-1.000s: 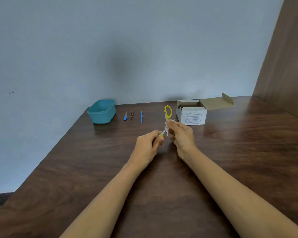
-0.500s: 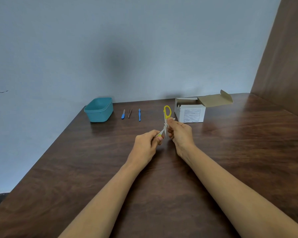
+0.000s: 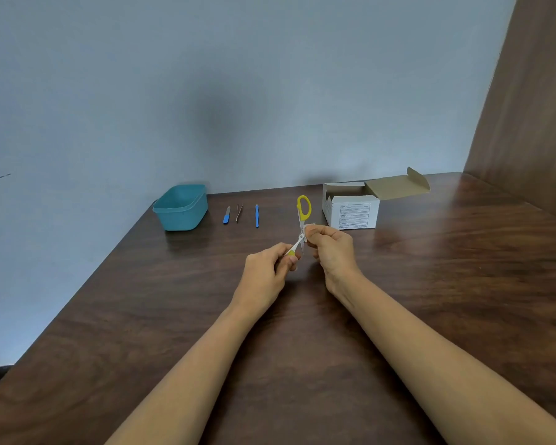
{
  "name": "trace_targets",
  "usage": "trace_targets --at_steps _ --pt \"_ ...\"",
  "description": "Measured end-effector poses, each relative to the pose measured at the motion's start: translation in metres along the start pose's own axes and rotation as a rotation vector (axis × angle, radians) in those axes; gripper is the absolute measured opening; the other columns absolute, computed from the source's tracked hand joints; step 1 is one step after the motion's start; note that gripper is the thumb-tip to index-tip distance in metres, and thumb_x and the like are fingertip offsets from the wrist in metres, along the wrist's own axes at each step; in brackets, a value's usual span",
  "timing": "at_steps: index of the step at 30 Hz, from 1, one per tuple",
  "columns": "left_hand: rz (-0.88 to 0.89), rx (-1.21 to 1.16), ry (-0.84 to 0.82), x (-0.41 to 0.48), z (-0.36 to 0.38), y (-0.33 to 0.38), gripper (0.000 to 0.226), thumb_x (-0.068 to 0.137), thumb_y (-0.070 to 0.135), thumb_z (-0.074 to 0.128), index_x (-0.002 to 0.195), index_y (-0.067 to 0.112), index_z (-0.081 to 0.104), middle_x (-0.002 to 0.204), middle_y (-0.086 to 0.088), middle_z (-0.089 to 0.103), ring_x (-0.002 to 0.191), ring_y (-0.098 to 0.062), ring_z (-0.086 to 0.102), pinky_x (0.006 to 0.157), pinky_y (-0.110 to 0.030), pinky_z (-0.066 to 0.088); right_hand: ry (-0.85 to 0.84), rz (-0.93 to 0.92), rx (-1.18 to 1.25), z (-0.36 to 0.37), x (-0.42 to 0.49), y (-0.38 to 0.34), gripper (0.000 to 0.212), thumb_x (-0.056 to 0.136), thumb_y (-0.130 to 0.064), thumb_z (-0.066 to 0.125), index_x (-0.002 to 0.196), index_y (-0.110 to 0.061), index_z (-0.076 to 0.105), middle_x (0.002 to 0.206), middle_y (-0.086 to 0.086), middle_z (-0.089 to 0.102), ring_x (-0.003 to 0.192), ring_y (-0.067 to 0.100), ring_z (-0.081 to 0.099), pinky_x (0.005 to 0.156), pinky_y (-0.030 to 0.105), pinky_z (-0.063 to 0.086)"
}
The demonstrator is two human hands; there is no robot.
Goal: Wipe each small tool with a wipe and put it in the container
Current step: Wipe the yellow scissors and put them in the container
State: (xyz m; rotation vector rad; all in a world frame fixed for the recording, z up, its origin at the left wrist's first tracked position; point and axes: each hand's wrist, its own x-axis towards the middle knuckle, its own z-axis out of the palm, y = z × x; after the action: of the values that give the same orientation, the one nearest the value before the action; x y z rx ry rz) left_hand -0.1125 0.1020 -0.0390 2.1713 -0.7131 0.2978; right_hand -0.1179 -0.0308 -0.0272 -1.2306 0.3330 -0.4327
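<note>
Small scissors [image 3: 303,211] with yellow handles are spread apart above the table's middle. My left hand [image 3: 268,273] pinches the lower yellow handle. My right hand [image 3: 330,248] pinches a small white wipe [image 3: 309,227] around one blade, just above the pivot. The other yellow loop sticks up past my fingers. A teal container [image 3: 181,207] stands at the back left. To its right lie a short blue tool [image 3: 226,215], thin tweezers [image 3: 239,212] and a blue-handled pick [image 3: 256,215], side by side.
An open white cardboard box [image 3: 353,209] with its flap folded back stands at the back right, close to my right hand. A brown wooden panel [image 3: 527,107] rises along the right. The brown table [image 3: 446,284] ends at the grey wall behind and drops off on the left.
The hands and scissors have kept almost the same pose; my right fingers with the wipe shifted slightly along the blade. The camera tilted a little, so the far objects sit higher in view.
</note>
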Motion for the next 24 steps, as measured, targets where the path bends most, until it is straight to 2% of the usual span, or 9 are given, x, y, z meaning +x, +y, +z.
trace_targets --at_steps 4,7,9,13,18,22,24 --pt "-0.014 -0.004 -0.001 -0.0003 -0.0012 -0.0002 0.019 0.099 0.022 0.052 0.103 0.016 0.069 0.077 0.013 0.064 0.067 0.000 0.057 0.064 -0.012 0.042 -0.043 0.048 0.055 -0.0006 0.0004 -0.0006 0.012 0.083 -0.004 0.068 0.076 -0.014 0.069 0.092 0.009 0.062 0.068 0.008 0.050 0.061 0.021 0.037" --pt "-0.015 -0.010 -0.011 -0.0005 -0.0007 0.0000 0.020 0.099 0.024 0.052 0.103 0.016 0.069 0.080 0.010 0.067 0.073 -0.007 0.061 0.067 -0.015 0.045 -0.061 0.052 0.088 -0.0022 -0.0006 -0.0007 0.003 0.079 -0.011 0.074 0.078 -0.012 0.072 0.082 0.004 0.063 0.067 0.007 0.051 0.061 0.021 0.036" --pt "-0.017 -0.017 -0.017 -0.0004 -0.0002 -0.0001 0.019 0.099 0.025 0.052 0.103 0.017 0.069 0.081 0.009 0.068 0.074 -0.011 0.062 0.067 -0.017 0.046 -0.037 0.041 0.076 -0.0021 -0.0016 -0.0006 0.007 0.078 -0.015 0.076 0.081 -0.010 0.072 0.075 0.000 0.064 0.068 0.007 0.051 0.061 0.022 0.037" --pt "-0.013 -0.023 -0.011 -0.0010 0.0001 0.0015 0.018 0.099 0.023 0.052 0.102 0.018 0.069 0.078 0.010 0.066 0.069 -0.010 0.060 0.063 -0.015 0.044 0.017 0.010 0.076 0.0005 -0.0034 -0.0003 0.009 0.082 -0.019 0.073 0.079 -0.011 0.070 0.070 0.000 0.063 0.068 0.006 0.055 0.062 0.018 0.041" --pt "-0.015 -0.032 -0.015 -0.0005 0.0001 0.0022 0.018 0.099 0.022 0.051 0.103 0.019 0.068 0.077 0.012 0.065 0.065 -0.003 0.055 0.061 -0.011 0.042 0.010 0.016 0.103 -0.0008 -0.0012 -0.0015 0.013 0.086 -0.007 0.065 0.076 -0.015 0.068 0.073 0.001 0.064 0.070 0.008 0.055 0.060 0.017 0.040" --pt "-0.026 -0.033 -0.014 -0.0002 -0.0001 0.0016 0.019 0.099 0.023 0.051 0.102 0.018 0.069 0.076 0.013 0.064 0.065 -0.003 0.055 0.061 -0.012 0.042 -0.003 0.062 0.130 -0.0030 0.0030 -0.0012 0.004 0.080 -0.012 0.074 0.078 -0.014 0.071 0.071 -0.001 0.065 0.070 0.009 0.053 0.060 0.021 0.038" --pt "-0.029 -0.041 -0.023 -0.0007 -0.0005 0.0020 0.018 0.099 0.023 0.051 0.102 0.019 0.068 0.076 0.014 0.064 0.065 -0.002 0.055 0.061 -0.011 0.042 0.006 0.079 0.144 -0.0036 0.0044 -0.0009 0.008 0.075 -0.016 0.079 0.078 -0.014 0.071 0.073 -0.001 0.065 0.070 0.009 0.054 0.060 0.022 0.039"
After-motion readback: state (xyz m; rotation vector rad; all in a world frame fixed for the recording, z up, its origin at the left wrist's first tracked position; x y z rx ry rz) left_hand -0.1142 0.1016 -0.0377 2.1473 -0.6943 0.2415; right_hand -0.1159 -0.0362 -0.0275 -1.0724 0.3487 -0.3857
